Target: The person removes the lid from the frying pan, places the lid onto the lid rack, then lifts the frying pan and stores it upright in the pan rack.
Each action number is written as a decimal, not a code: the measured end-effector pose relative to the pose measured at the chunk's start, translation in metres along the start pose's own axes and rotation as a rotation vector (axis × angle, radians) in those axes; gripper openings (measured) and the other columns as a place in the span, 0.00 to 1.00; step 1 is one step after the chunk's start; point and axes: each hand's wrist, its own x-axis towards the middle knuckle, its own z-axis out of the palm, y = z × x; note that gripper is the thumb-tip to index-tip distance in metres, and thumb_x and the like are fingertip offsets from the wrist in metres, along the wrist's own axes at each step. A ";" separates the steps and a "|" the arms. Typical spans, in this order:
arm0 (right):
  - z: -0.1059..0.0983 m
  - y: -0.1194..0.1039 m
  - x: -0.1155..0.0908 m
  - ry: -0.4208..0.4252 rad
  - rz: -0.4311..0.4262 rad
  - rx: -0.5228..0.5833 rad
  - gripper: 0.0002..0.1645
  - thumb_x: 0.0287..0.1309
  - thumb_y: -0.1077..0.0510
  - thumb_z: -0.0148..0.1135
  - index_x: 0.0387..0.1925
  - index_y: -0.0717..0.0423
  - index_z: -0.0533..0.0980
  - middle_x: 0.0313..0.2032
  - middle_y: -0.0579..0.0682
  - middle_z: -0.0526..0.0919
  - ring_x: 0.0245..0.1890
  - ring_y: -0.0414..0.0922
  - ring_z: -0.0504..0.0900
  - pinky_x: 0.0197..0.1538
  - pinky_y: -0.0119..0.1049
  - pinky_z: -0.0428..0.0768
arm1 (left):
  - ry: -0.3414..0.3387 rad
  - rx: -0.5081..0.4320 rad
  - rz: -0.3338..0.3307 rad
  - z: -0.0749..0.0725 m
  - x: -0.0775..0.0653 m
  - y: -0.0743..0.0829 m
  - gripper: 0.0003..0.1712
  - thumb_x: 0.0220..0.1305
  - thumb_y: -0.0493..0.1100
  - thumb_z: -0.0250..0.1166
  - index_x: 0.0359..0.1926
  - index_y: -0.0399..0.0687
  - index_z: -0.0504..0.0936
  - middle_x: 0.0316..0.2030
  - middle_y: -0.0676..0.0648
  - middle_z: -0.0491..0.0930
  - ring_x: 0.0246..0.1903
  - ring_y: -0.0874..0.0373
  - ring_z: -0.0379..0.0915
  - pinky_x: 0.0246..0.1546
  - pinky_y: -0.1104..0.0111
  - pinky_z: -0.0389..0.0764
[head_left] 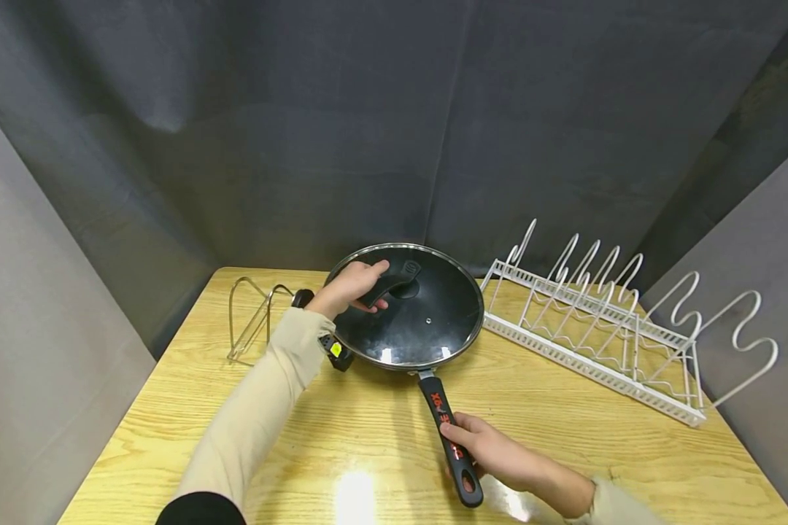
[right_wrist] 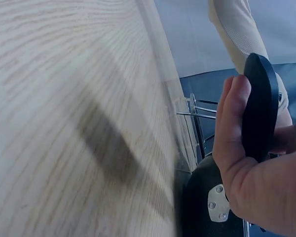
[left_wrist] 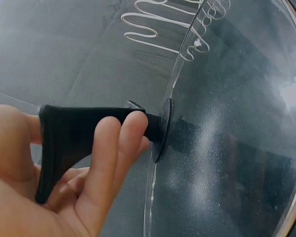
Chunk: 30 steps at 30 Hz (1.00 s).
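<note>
"Holding anything?"

"Yes — clasping the lid handle [head_left: 400, 278] in the left grip [head_left: 357, 286], and the pan handle [head_left: 440, 405] in the right grip [head_left: 495, 446]."

"Where to look for the pan [right_wrist: 200, 205]?"

"On the tabletop [head_left: 322, 430], under the glass lid [head_left: 414, 335], between the wire rack [head_left: 230, 321] and the white rack [head_left: 565, 356]."

"How far along?"

"Early, to judge by this — covered and held by 2 handles, not yet set in either rack. Perhaps left to uncover and rack; can't be sure."
</note>
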 end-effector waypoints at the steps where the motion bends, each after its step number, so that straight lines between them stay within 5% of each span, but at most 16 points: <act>1: 0.000 0.000 0.000 -0.006 -0.005 0.019 0.23 0.71 0.48 0.43 0.47 0.68 0.61 0.26 0.55 0.77 0.21 0.44 0.79 0.23 0.34 0.78 | -0.011 -0.003 -0.006 0.000 0.001 0.000 0.29 0.71 0.57 0.47 0.51 0.33 0.73 0.43 0.29 0.79 0.23 0.57 0.80 0.23 0.68 0.80; 17: 0.014 0.007 0.004 -0.049 -0.090 0.282 0.18 0.73 0.54 0.37 0.50 0.65 0.49 0.30 0.53 0.77 0.20 0.43 0.82 0.25 0.36 0.81 | -0.138 0.037 -0.095 0.002 0.013 0.001 0.34 0.70 0.58 0.48 0.57 0.29 0.71 0.32 0.37 0.84 0.17 0.60 0.78 0.21 0.71 0.78; 30: 0.022 0.008 0.005 0.075 -0.106 0.241 0.20 0.73 0.52 0.38 0.50 0.66 0.51 0.24 0.49 0.70 0.13 0.38 0.76 0.17 0.31 0.76 | -0.177 0.025 -0.102 -0.002 0.017 0.000 0.31 0.70 0.57 0.51 0.58 0.33 0.70 0.27 0.45 0.84 0.15 0.65 0.71 0.21 0.72 0.74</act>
